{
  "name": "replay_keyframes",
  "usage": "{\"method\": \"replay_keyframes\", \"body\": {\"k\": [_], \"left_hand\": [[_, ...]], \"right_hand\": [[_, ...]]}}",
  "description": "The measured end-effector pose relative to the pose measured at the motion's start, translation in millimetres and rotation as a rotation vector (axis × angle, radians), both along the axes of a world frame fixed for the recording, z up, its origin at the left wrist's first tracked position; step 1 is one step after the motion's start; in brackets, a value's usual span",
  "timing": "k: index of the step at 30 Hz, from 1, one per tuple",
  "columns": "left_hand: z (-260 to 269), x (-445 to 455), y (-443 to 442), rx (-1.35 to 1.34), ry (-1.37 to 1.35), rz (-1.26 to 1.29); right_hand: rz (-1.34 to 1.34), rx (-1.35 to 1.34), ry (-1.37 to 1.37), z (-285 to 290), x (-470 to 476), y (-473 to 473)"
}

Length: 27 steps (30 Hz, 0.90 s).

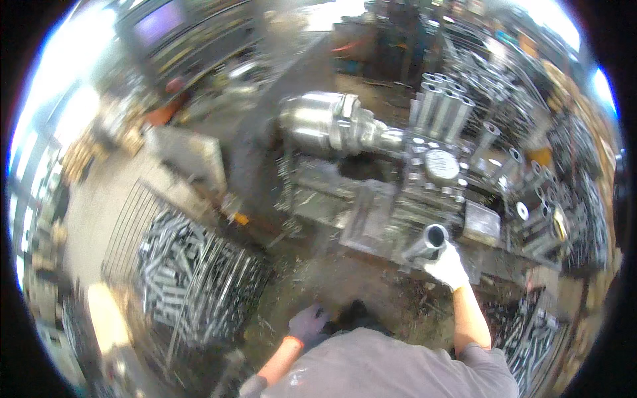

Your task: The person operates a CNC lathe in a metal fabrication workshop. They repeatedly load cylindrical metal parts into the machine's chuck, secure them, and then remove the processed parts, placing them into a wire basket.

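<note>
My right hand (pixel 448 267), in a white glove, grips a metal tube (pixel 417 248) whose open round end faces up. It holds the tube just in front of a machine that looks like a lathe. My left hand (pixel 306 322) is low near my body, in a greyish glove with an orange cuff; blur hides its fingers. Across from me is the lathe's bright cylindrical spindle or chuck (pixel 313 119). To its right sits a bolted tool post (pixel 440 164) with a round top. A flat metal plate (pixel 368 214) lies on the machine bed between them.
Several tubes (pixel 443 107) stand upright behind the tool post, and more (pixel 542 219) crowd the right side. A wire basket (pixel 122 234) heaped with metal pieces (pixel 174 268) stands at left. Another pile (pixel 532 343) lies at lower right. A metal block (pixel 481 223) rests near the tool post.
</note>
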<state>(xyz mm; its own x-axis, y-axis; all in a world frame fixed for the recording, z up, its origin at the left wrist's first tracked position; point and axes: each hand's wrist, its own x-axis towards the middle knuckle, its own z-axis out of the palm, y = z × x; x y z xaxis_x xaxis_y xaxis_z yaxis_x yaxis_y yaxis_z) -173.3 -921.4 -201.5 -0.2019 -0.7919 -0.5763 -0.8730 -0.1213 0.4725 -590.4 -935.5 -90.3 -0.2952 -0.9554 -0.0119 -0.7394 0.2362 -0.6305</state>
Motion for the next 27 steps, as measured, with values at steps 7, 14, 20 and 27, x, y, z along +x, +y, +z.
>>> {"method": "replay_keyframes", "body": {"k": [7,14,20,27], "left_hand": [[-9.1,102.0,130.6,-0.138,-0.028,0.434],[-52.6,217.1,374.9,-0.084,0.067,1.229],[-111.1,187.0,586.0,-0.11,-0.041,2.092],[-141.6,51.7,661.6,0.019,0.04,2.623]], "right_hand": [[0.305,-0.108,-0.299,-15.8,140.6,-11.8],[1.154,0.082,0.039,-38.0,435.2,47.6],[1.84,0.009,0.018,-36.5,614.1,166.0],[2.427,0.019,-0.155,-11.5,746.1,292.8]]}}
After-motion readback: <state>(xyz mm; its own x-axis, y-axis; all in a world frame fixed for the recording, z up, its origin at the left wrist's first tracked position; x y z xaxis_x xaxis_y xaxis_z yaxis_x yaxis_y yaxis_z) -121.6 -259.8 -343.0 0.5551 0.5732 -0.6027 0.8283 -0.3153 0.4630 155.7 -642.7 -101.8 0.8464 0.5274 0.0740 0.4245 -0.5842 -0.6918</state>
